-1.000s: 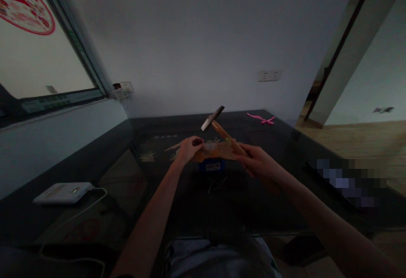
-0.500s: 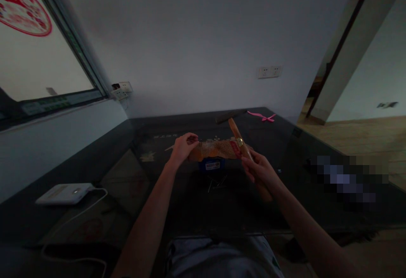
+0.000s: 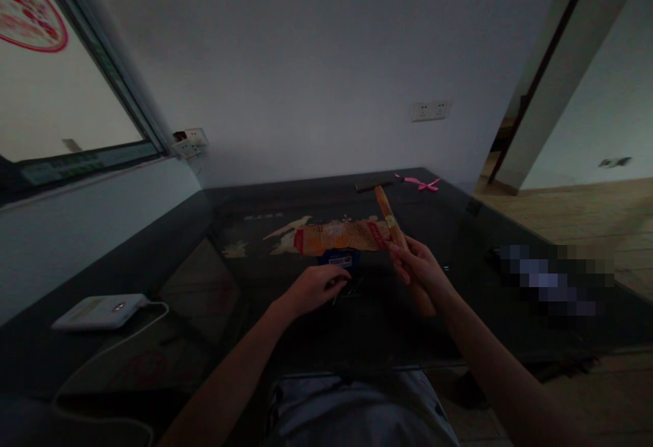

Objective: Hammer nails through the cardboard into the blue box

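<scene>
My right hand [image 3: 415, 267] is wrapped round the wooden handle of a hammer [image 3: 390, 219], whose dark head points up and away over the table. My left hand [image 3: 316, 288] reaches down to several thin nails [image 3: 349, 288] lying on the dark glass table [image 3: 255, 338], its fingers curled over them; whether it holds one I cannot make out. Behind them a flat wooden piece [image 3: 339, 237] with a red end rests across a small blue box [image 3: 339, 258].
A white device [image 3: 96, 311] with a white cable sits on the table's left edge. A pink ribbon [image 3: 421, 184] lies at the far right corner. Wall sockets [image 3: 431, 110] are on the wall behind. An open doorway and wooden floor lie to the right.
My left hand left the wooden piece's left end and dropped toward me to the nails. The hammer swung from over the wood to the right and upright.
</scene>
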Action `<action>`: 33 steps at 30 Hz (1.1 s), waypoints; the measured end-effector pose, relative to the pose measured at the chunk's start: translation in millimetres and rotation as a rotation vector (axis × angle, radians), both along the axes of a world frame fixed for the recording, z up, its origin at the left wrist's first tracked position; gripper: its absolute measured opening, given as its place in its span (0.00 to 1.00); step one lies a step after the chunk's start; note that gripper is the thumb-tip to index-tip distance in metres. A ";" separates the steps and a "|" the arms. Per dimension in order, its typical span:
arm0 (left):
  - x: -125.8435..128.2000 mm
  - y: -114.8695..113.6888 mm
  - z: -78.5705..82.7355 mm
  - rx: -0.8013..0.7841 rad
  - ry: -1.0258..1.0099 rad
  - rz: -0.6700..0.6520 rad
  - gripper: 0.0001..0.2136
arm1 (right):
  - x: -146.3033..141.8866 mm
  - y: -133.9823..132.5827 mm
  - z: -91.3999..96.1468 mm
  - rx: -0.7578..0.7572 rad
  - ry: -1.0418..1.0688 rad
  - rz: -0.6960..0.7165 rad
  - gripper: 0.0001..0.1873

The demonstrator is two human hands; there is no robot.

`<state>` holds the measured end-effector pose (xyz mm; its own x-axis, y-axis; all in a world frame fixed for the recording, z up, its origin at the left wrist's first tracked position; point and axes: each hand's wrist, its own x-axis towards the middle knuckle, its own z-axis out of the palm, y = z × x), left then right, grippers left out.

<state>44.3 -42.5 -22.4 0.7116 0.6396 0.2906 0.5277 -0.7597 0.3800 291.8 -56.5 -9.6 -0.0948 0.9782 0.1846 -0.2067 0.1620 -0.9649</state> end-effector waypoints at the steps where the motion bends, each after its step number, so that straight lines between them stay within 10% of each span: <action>1: -2.0 5.2 -3.7 0.010 0.030 0.030 0.10 | 0.2 0.6 -0.8 0.005 0.003 -0.010 0.18; 8: -14.1 19.9 -8.1 0.006 0.242 0.094 0.08 | 0.0 0.1 0.9 0.000 0.017 -0.035 0.17; 17: -14.6 9.2 2.6 -0.211 0.231 -0.180 0.11 | -0.5 -0.5 0.1 -0.004 -0.002 -0.020 0.15; 33: -20.3 14.2 -3.8 -0.185 0.292 -0.064 0.03 | -1.3 -0.4 1.8 -0.033 -0.032 -0.043 0.18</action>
<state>24.0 -28.4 -26.1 0.7879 0.6138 -0.0484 0.5881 -0.7270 0.3544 290.5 -56.9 -7.7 -0.0579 0.9870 0.1500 -0.1691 0.1384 -0.9758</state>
